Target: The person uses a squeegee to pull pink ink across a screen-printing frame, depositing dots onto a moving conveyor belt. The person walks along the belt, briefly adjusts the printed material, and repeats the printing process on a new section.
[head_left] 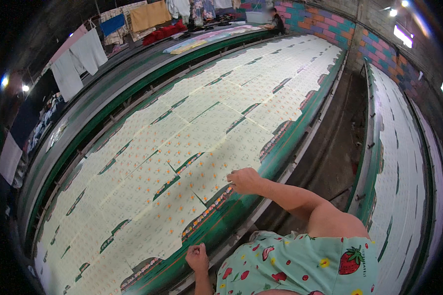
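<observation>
Pale panels (pixel 216 167): matt, smooth-looking cloth is being shown.
Green table (pixel 231 216): a smooth, slightly glossy coating is being lit.
Hanging pieces (pixel 89 53): soft, matt cloth is being displayed.
Block wall (pixel 320 22): matt paint is being seen.

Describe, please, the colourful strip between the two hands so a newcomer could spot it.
Find the long green table under pale printed fabric, mid-view. Follow its right-hand edge to the stretch between the left hand and the right hand, where the colourful strip lies in a notch in the fabric. Its bright orange and white marks set it apart from the duller strips along that edge.
</observation>
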Demonstrator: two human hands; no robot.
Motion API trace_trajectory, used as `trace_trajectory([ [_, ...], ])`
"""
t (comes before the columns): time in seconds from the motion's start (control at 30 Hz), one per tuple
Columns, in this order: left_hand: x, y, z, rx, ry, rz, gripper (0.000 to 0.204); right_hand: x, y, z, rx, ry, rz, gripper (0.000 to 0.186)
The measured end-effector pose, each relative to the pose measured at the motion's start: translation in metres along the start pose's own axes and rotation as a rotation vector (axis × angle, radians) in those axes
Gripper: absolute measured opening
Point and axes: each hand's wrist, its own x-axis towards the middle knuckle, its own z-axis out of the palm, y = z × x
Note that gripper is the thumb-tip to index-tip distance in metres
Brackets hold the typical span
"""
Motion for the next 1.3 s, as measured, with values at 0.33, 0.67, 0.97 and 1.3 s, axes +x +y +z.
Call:
trace_trajectory([
  [0.33,-0.005,0.004,-0.006,0.142,-0.009,0.07,0.03,-0.076,-0.013,0.012,0.042,0.009,0.092,0.025],
  [0.67,-0.001,-0.011,-0.013,0.125,-0.041,0.041,0.019,-0.044,0.034,-0.023,0.391,0.177,0.014,0.036],
  [0.97,-0.011,0.025,-0.007,-0.009,0.102,0.12,0.058,0.014,0.19,-0.158,0.976,1.574,0.275,0.054],
  [1.3,-0.057,0.055,-0.002,0.376,0.188,0.028,0.027,0.056,0.081,0.004,1.19,0.492,0.088,0.028],
])
